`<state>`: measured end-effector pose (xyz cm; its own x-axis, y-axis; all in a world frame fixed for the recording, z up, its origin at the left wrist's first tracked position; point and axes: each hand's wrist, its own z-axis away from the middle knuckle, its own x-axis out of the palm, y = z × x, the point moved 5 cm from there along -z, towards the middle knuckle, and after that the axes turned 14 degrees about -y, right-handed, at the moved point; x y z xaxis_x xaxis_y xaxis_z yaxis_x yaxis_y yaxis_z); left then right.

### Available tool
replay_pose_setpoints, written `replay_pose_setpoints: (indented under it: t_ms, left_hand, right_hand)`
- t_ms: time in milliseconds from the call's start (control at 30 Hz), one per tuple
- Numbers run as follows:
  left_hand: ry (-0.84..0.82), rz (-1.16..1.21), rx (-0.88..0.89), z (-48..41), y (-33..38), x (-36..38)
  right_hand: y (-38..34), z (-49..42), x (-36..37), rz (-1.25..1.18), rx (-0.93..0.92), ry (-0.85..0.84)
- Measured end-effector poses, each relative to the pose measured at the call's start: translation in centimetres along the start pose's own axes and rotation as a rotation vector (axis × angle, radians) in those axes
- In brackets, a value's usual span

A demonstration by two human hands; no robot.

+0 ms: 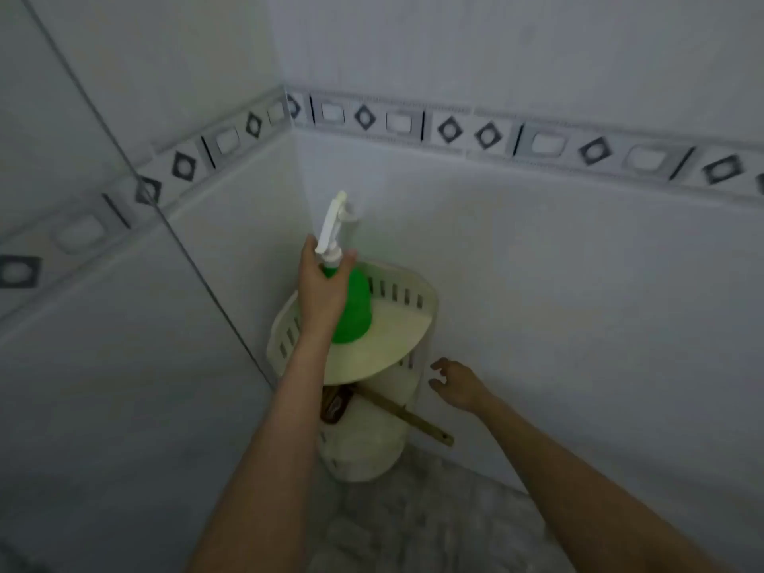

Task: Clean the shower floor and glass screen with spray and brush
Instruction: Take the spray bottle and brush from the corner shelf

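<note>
Now, left grip (pixel 322 291): closed round the neck of the green spray bottle (pixel 353 312), thumb on one side and fingers on the other, just under the white trigger head (pixel 330 225). We judge this neck hold suits lifting it straight off the corner shelf (pixel 430 308) (a trigger hold would serve for spraying).
Spray bottle: upright at the top tier of the corner shelf. We cannot tell whether its base rests on the tier or hangs just clear of it.
Right grip (pixel 459 384): holds nothing, fingers loosely curled and spread, just right of the corner shelf at the level of its lower tier. We read it as placed to take the brush.
Brush (pixel 417 421): lying across the lower tier of the corner shelf, dark head tucked beneath the top tier, wooden handle poking out past the shelf's right side, which is handy for the free hand.
Shower floor (pixel 413 527): grey and mottled, below the corner shelf. It is dim and blurred, so we cannot say whether it is wet or soiled.
Glass screen (pixel 82 407): left of the corner shelf, its edge running down toward the shelf's left side. We make it out mainly by that edge.
Hidden: the left forearm covers the shelf's front left and part of the brush head. How full the bottle is we cannot see.
</note>
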<state>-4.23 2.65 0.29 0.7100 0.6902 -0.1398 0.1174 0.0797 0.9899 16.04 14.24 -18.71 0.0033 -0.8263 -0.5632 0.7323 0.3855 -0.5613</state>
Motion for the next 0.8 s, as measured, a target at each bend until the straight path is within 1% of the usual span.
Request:
replay_pose_setpoints:
  t_ms: [100,167,300,400,500,633,733,800]
  left_hand:
    - [0.051,-0.014,0.021,-2.2,0.0,0.0]
    - [0.078,0.001,0.044,-3.5,0.1,0.0]
    - [0.061,0.026,0.098,-4.9,0.2,0.2]
    - [0.063,0.009,0.11,-5.0,0.1,0.6]
    - [0.087,0.021,0.115,-4.9,0.0,0.5]
    - [0.091,0.02,0.133,-4.8,0.1,0.6]
    - [0.111,0.033,0.142,-4.8,0.2,0.6]
    - [0.117,0.042,0.15,-4.7,0.5,0.6]
  right_hand:
    - [1.8,-3.1,2.4,0.043,0.132,-0.166]
    - [2.8,-5.0,4.1,0.072,0.187,-0.261]
    - [4.6,-7.8,7.2,0.134,0.268,-0.384]
    - [5.6,-8.7,8.7,0.103,0.309,-0.461]
    - [6.3,-9.4,9.4,0.115,0.318,-0.47]
    - [7.0,-9.8,8.6,0.192,0.332,-0.419]
    - [6.3,-9.3,7.7,0.166,0.269,-0.389]
    - [5.5,-8.8,7.2,0.097,0.213,-0.367]
